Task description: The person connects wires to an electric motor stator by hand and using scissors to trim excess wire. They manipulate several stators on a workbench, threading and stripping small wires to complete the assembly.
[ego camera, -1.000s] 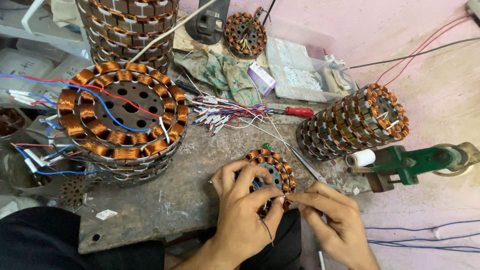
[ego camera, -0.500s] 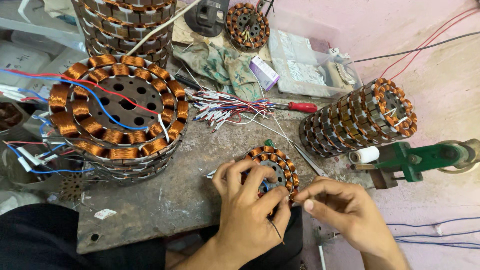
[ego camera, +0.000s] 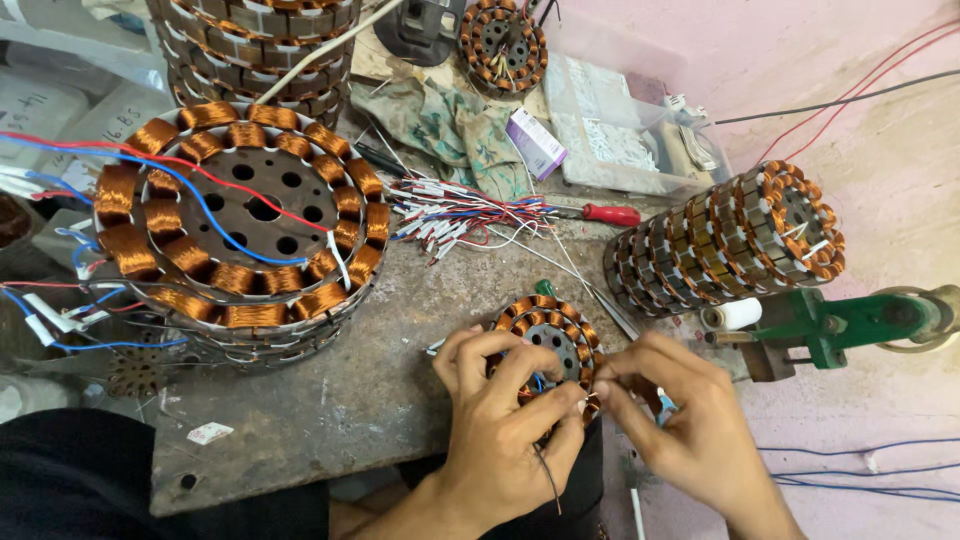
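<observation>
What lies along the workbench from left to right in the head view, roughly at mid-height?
Large copper-wound stator stack → bundle of red, white and blue wires → red-handled screwdriver → stack of stators lying on its side → green tool.

Purple-white carton [ego camera: 535,142] — beside clear box [ego camera: 620,135]

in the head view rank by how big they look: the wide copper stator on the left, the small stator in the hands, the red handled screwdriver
1. Wide copper stator
2. Small stator, held by the left hand and right hand
3. Red-handled screwdriver

Nearness to the camera may inflate the small stator.
</observation>
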